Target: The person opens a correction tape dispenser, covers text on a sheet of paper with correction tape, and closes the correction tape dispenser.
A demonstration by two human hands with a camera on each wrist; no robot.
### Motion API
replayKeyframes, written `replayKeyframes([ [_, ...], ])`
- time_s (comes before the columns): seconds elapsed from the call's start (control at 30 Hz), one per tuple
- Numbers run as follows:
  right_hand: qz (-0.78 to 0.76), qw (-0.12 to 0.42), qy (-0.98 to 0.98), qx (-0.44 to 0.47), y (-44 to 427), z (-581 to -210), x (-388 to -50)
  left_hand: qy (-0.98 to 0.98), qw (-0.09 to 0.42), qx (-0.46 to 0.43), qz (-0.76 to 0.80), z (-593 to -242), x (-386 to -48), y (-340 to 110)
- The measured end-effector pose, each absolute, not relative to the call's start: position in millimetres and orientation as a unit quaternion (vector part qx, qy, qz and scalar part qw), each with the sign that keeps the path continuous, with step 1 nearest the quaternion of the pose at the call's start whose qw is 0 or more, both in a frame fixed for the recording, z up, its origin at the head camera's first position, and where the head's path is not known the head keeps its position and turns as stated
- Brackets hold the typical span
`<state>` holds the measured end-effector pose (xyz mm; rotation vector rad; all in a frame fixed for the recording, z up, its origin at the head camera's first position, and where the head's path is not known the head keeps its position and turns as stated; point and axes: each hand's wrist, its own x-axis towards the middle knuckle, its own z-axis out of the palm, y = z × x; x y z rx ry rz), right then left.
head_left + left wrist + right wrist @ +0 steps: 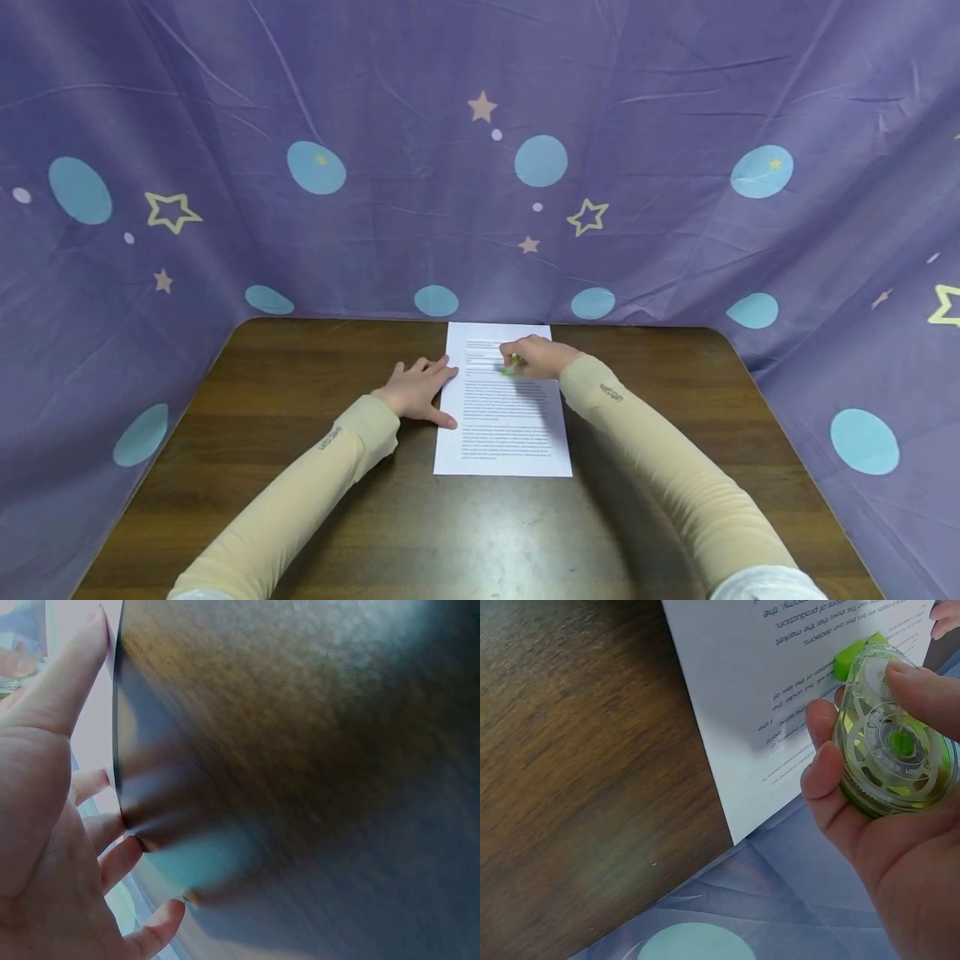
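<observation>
A printed sheet of paper (pixel 450 457) lies on the wooden table, its text running in several paragraphs. My right hand (pixel 542 357) is over the upper part of the sheet and grips a clear and green correction tape (pixel 885 742) between thumb and curled fingers. Inside its transparent case, round reels show in the right wrist view, and the green tip end (pixel 847 660) points to the printed lines. Whether the tip touches the paper cannot be told. Spread out across the sheet's left edge, my left hand (pixel 415 392) rests with fingers extended, some on the paper and some on the table.
The brown wooden table (pixel 315 500) has rounded far corners. Behind it and along both sides hangs a purple curtain (pixel 420 183) with stars and blue dots. Beige sleeves (pixel 292 492) cover both forearms.
</observation>
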<state>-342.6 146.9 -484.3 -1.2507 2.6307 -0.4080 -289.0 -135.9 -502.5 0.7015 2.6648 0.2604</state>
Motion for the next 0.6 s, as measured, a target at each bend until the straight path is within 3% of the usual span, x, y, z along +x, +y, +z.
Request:
replayKeyframes([
  [0.6,-0.143,0.111,0.896,-0.406,161,-481,-337,0.946,0.183,0.251,0.093,-500,-287,-135],
])
